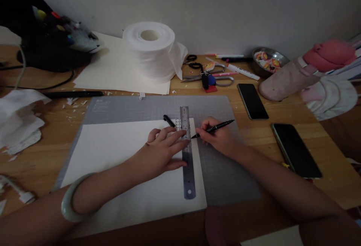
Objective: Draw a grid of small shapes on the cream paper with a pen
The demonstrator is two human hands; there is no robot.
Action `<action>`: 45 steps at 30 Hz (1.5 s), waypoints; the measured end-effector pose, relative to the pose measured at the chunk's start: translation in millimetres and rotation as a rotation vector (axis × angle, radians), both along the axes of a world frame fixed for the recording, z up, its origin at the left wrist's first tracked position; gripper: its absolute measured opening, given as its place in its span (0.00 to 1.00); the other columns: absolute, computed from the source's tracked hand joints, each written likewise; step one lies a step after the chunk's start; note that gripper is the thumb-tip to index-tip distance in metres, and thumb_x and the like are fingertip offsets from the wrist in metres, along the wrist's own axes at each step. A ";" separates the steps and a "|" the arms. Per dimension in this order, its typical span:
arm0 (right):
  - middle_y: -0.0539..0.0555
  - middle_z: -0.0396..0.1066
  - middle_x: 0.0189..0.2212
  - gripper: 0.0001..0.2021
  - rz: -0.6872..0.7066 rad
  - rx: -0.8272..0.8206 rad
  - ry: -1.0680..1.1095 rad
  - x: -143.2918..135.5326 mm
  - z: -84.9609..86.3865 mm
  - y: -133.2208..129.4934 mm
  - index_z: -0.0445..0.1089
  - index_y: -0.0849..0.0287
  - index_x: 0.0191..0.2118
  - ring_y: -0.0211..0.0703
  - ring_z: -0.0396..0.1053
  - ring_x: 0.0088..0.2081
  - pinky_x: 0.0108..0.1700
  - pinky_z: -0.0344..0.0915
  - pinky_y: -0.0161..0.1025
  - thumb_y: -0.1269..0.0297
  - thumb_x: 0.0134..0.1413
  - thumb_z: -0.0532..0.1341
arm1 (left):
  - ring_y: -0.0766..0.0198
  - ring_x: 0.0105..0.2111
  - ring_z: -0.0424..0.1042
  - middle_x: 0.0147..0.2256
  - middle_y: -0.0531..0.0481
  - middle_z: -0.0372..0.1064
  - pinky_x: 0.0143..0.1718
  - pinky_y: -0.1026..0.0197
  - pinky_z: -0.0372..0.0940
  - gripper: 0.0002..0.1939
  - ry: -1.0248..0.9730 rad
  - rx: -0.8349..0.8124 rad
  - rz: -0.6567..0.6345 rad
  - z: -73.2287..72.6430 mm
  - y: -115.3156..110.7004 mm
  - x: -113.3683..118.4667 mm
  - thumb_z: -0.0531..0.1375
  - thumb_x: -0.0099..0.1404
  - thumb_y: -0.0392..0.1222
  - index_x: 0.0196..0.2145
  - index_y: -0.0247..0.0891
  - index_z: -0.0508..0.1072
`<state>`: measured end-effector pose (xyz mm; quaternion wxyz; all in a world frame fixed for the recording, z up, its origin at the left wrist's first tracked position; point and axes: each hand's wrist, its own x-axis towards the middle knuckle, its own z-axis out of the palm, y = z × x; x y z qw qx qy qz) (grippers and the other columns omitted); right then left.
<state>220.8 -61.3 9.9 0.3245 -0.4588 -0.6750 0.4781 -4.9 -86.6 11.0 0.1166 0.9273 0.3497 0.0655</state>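
Observation:
My left hand [162, 150] lies flat with its fingers spread, pressing a steel ruler [189, 178] onto white paper [113, 163]. The ruler runs lengthwise near the sheet's right edge. Between its fingers my right hand [216, 137] pinches a black pen [221, 125], whose tip is at the ruler's right side; whether it touches the paper I cannot tell. Small drawn black outlines [178, 124] show left of the ruler, partly covered by it. A black pen cap [168, 120] rests beside them. Under the paper is a grey cutting mat [222, 170].
Behind the mat stand a large paper roll [149, 54], scissors [225, 82], keys [208, 79] and pens. Two phones [252, 101] [296, 150], a pink-lidded bottle [293, 76] and a metal bowl [270, 59] of wrapped sweets are at right. Crumpled tissue [19, 114] and paper scraps lie left.

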 end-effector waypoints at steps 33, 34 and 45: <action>0.45 0.60 0.20 0.10 -0.002 0.146 -0.122 2.6 2.7 0.3 0.57 0.56 0.28 0.34 0.59 0.23 0.27 0.57 0.33 0.60 0.57 0.57 | 0.45 0.56 0.55 0.58 0.45 0.58 0.52 0.44 0.52 0.23 -0.022 -0.035 0.008 3.1 -0.2 1.5 0.56 0.64 0.56 0.53 0.44 0.66; 0.45 0.60 0.20 0.10 0.012 0.144 -0.118 3.0 3.2 0.2 0.57 0.56 0.28 0.34 0.58 0.23 0.27 0.57 0.33 0.61 0.57 0.57 | 0.45 0.56 0.55 0.58 0.45 0.58 0.52 0.44 0.52 0.23 -0.018 -0.038 0.009 3.8 -0.2 1.7 0.56 0.64 0.56 0.53 0.44 0.65; 0.44 0.60 0.20 0.09 0.109 0.141 -0.129 4.5 8.1 0.6 0.58 0.57 0.27 0.33 0.57 0.23 0.27 0.56 0.33 0.64 0.55 0.58 | 0.44 0.55 0.56 0.58 0.44 0.58 0.51 0.41 0.52 0.24 0.012 -0.046 0.019 7.0 0.0 3.0 0.58 0.63 0.55 0.54 0.44 0.64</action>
